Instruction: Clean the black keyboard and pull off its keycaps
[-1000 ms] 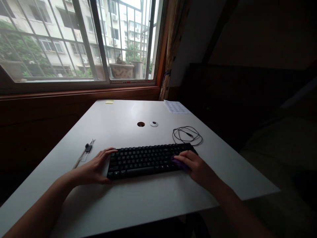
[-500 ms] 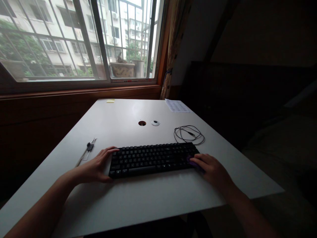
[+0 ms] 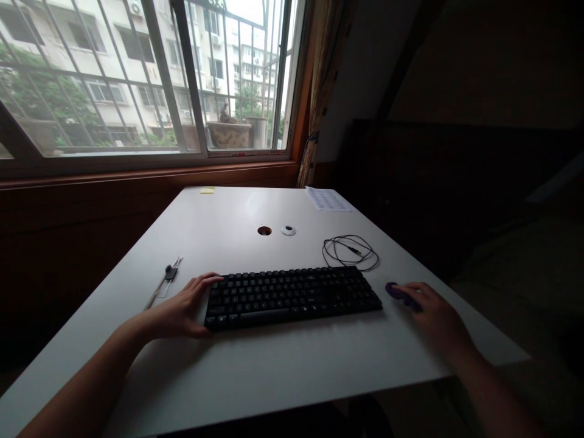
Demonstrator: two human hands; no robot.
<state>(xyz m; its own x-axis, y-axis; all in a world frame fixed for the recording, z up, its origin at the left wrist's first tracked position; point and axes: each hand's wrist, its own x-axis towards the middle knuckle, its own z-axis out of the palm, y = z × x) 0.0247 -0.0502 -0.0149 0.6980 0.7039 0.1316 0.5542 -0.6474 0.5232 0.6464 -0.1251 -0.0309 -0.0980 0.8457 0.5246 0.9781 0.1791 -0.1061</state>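
Note:
A black keyboard (image 3: pixel 292 298) lies flat on the white table. My left hand (image 3: pixel 187 307) grips its left end, fingers at the back corner and thumb at the front corner. Off the keyboard's right end, my right hand (image 3: pixel 433 313) is closed around a small dark purple object (image 3: pixel 392 290) with a rounded end; the palm hides part of it, and its kind is unclear. The keyboard's black cable (image 3: pixel 349 250) lies in loose coils behind its right end.
Left of the keyboard lies a thin rod with a black binder clip (image 3: pixel 170 274). Behind it are a cable hole (image 3: pixel 264 231) and its white cover (image 3: pixel 288 230). Printed sheets (image 3: pixel 329 199) and a yellow note (image 3: pixel 207 190) lie at the table's (image 3: pixel 292 365) far edge, below a barred window.
My right hand has moved right with the purple object, from the keyboard's right end to beyond it. My left hand keeps its grip on the keyboard. The view has shifted slightly.

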